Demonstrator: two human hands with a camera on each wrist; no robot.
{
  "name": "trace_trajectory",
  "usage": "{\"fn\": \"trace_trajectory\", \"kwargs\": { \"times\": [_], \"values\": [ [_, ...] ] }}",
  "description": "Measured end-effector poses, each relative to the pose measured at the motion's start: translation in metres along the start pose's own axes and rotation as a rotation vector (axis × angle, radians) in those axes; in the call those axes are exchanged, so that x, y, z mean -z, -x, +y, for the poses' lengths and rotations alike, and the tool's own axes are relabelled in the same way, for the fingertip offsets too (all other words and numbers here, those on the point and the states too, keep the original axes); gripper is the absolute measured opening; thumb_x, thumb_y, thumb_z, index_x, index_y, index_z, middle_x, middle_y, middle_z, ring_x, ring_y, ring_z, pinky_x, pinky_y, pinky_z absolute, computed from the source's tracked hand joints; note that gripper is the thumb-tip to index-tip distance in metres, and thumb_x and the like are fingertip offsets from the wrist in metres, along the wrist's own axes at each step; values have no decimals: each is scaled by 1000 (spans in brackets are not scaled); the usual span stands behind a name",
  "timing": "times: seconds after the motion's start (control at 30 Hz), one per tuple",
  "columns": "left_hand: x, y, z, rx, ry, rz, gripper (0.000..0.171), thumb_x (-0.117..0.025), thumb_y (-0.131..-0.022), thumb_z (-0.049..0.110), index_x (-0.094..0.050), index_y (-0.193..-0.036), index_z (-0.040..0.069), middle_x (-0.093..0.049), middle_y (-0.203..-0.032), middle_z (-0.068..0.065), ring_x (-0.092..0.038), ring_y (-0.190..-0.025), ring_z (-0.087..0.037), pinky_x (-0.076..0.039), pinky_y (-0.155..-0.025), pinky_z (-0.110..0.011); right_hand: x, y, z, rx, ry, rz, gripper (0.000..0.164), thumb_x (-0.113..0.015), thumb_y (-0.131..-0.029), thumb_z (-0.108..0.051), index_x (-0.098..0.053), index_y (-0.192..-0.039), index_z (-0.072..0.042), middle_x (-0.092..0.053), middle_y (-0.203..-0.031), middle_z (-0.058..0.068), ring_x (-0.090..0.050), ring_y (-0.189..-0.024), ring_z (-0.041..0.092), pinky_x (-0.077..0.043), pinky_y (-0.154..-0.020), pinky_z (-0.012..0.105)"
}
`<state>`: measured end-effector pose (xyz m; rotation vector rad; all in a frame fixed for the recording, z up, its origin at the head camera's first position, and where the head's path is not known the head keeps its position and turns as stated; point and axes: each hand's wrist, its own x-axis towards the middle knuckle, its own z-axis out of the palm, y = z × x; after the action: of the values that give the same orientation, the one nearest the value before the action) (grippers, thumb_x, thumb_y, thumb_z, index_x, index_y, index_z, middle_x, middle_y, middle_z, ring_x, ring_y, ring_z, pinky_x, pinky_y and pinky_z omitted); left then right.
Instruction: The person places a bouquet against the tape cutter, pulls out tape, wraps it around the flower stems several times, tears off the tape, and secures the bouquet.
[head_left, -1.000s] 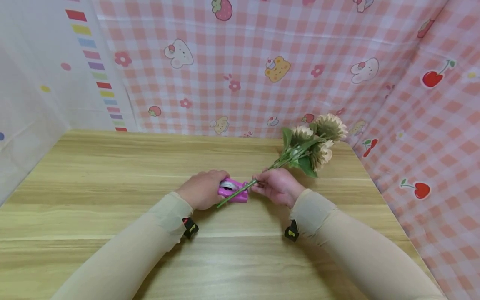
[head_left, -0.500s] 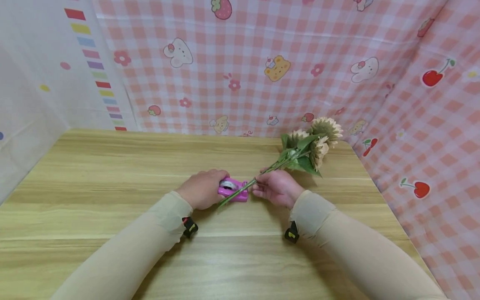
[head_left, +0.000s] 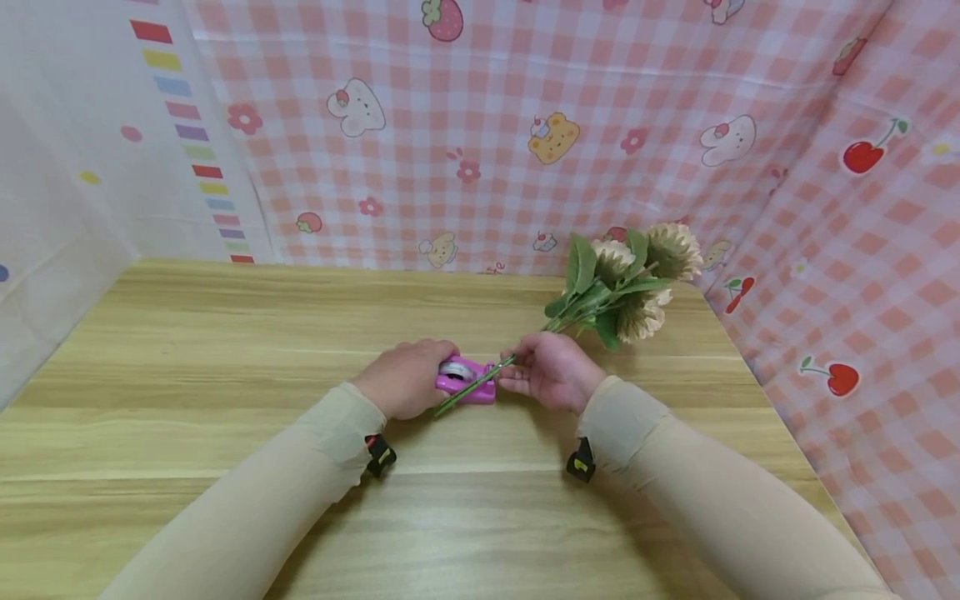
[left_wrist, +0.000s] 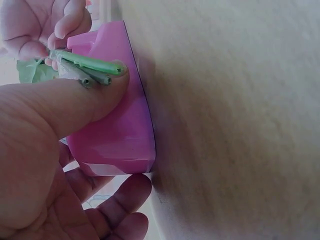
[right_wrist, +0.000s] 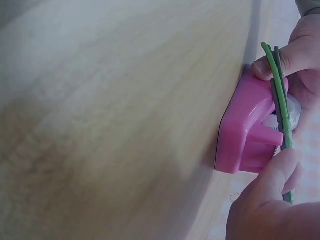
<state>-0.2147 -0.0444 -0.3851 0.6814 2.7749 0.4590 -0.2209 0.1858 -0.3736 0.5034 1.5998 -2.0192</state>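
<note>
My left hand [head_left: 408, 379] grips the left end of a pink tape dispenser [head_left: 480, 393] on the table, thumb along its near side. A roll of clear tape [head_left: 455, 370] sits in it. With fingers and thumb my right hand [head_left: 553, 371] pinches the green stems [right_wrist: 280, 90] of an artificial flower bunch [head_left: 633, 283] beside the dispenser's cutter end. The stems slant over the dispenser, and their cut ends [left_wrist: 102, 75] come out by the left thumb. Pale blossoms and leaves point to the back right. Clear tape shows around the stems in the left wrist view.
The wooden table [head_left: 225, 350] runs under both arms. A pink checked cloth [head_left: 465, 100] hangs behind it and along the right side, and a white cloth [head_left: 67, 167] at the left. Both wrists carry small black straps.
The flower bunch has turned about its stems in my right hand, its blossoms and leaves shifting and now slightly higher. My left hand and the tape dispenser have stayed in place.
</note>
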Motion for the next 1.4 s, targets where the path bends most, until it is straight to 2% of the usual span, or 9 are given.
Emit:
{"fn": "trace_trajectory", "kwargs": {
  "times": [0.1,0.2,0.37,0.67,0.83,0.93,1.27,1.4],
  "values": [
    [0,0,0,4,4,-2,54,-74,-98,28,-55,-148,17,-64,-141,-7,-63,-125,-32,-50,-111,-50,-1,-1,1,6,-7,-5,18,-53,-107,-10,-59,-91,-7,-65,-89,7,-65,-78,18,-63,-78,29],
    [-1,-1,0,7,8,-5,55,-75,-98,28,-55,-148,17,-65,-141,-7,-63,-124,-32,-50,-111,-50,-1,-4,4,19,-31,2,29,-59,-105,-5,-54,-78,-13,-65,-80,4,-65,-70,16,-64,-74,28],
    [-1,-1,0,8,5,-9,56,-75,-98,28,-54,-149,17,-63,-143,-8,-62,-126,-33,-49,-112,-51,-1,-5,6,37,-61,14,38,-58,-103,3,-46,-71,-15,-61,-75,3,-62,-66,14,-65,-73,28],
    [1,0,2,11,5,-12,56,-75,-98,29,-55,-148,17,-64,-142,-8,-63,-125,-32,-51,-111,-51,-1,-5,10,54,1,27,21,-53,-103,0,-49,-86,-12,-57,-83,5,-59,-75,15,-65,-80,29],
    [0,0,1,10,9,-3,54,-75,-97,27,-56,-147,17,-65,-139,-7,-64,-123,-31,-51,-110,-50,1,-4,11,25,150,32,7,-54,-105,-10,-55,-98,-8,-61,-86,7,-61,-77,17,-62,-74,28],
    [-1,-1,1,2,5,8,52,-76,-97,27,-57,-145,17,-66,-136,-6,-65,-119,-31,-52,-107,-49,2,-2,10,3,215,34,10,-54,-106,-15,-58,-105,-5,-64,-84,5,-62,-74,15,-61,-70,27],
    [-1,-1,-1,-8,-1,11,52,-77,-96,27,-58,-144,18,-67,-135,-6,-65,-120,-32,-52,-109,-51,3,0,5,35,163,-9,12,-52,-106,-6,-59,-108,3,-66,-87,8,-66,-76,15,-63,-76,25],
    [-1,-1,-1,-5,-9,8,53,-77,-96,27,-57,-145,18,-66,-137,-6,-64,-122,-32,-51,-110,-51,3,1,5,61,142,-1,4,-52,-106,-1,-55,-104,0,-68,-83,8,-69,-73,14,-64,-75,25]
  ]
}}
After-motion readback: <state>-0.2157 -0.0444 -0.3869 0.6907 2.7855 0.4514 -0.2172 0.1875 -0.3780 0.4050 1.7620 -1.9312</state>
